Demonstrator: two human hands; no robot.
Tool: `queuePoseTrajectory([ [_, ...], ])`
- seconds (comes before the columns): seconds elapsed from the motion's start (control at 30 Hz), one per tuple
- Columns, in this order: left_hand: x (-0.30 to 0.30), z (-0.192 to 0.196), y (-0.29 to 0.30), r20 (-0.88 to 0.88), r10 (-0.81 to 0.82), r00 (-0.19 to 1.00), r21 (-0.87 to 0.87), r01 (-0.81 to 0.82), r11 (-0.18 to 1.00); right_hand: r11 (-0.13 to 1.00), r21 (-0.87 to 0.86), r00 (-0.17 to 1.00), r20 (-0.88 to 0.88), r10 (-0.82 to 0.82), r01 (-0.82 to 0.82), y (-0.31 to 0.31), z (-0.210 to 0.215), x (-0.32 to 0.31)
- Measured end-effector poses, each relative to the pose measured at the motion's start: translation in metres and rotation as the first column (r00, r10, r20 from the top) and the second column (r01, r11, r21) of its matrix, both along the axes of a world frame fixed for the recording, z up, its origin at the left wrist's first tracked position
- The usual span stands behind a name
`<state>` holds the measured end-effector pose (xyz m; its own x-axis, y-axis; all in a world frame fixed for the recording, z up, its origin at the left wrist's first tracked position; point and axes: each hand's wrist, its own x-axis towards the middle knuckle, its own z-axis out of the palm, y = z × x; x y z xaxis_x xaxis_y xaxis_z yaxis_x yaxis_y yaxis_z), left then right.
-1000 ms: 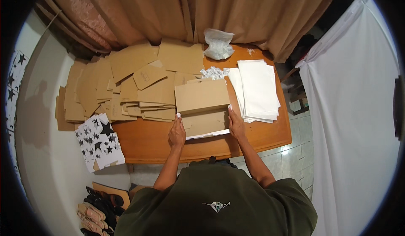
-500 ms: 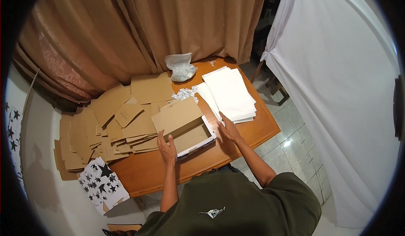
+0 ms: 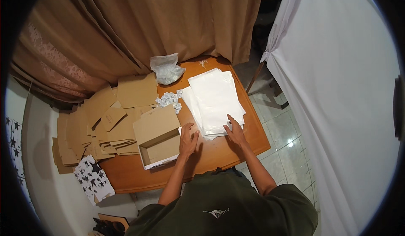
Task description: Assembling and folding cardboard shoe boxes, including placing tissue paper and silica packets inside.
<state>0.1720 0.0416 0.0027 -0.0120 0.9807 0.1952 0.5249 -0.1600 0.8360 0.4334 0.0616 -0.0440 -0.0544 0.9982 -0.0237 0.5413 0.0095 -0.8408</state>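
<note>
My left hand point(image 3: 189, 140) is open beside the right end of the cardboard box point(image 3: 162, 148), between it and the white sheets. Whether its fingers touch the box edge I cannot tell. The box is brown inside and white outside, with its lid flap point(image 3: 155, 122) raised. My right hand point(image 3: 236, 134) is open too, fingers apart, at the near right corner of the stack of white paper sheets point(image 3: 214, 99). That stack is slightly fanned, with some sheets sticking out on the left.
Flat brown cardboard pieces point(image 3: 103, 118) cover the left of the wooden table point(image 3: 206, 156). Small white packets point(image 3: 169, 100) lie behind the box, near a clear plastic bag point(image 3: 166, 69). A star-patterned box point(image 3: 93, 180) is at the table's left front corner. A brown curtain point(image 3: 160, 21) hangs behind.
The box has shifted left, away from the paper stack. My left hand has gone from the box's left part to its right end, and my right hand has come to the stack's near right corner.
</note>
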Motion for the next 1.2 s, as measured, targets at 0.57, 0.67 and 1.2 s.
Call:
queuePoseTrajectory([
  [0.57,0.114,-0.107,0.077,-0.424,-0.158,0.892,-0.227,0.065,0.972,0.946,-0.074,0.807,0.503,0.309,-0.316,0.096,-0.052,0.057],
  [0.67,0.116,-0.112,0.075,-0.469,-0.137,0.873,-0.183,0.056,0.982,0.944,-0.059,0.792,0.528,0.305,-0.324,0.097,-0.057,0.058],
  [1.2,0.107,-0.020,0.110,-0.422,0.016,0.907,0.033,-0.002,0.999,0.998,0.058,0.997,0.058,-0.042,0.039,0.120,-0.010,0.070],
])
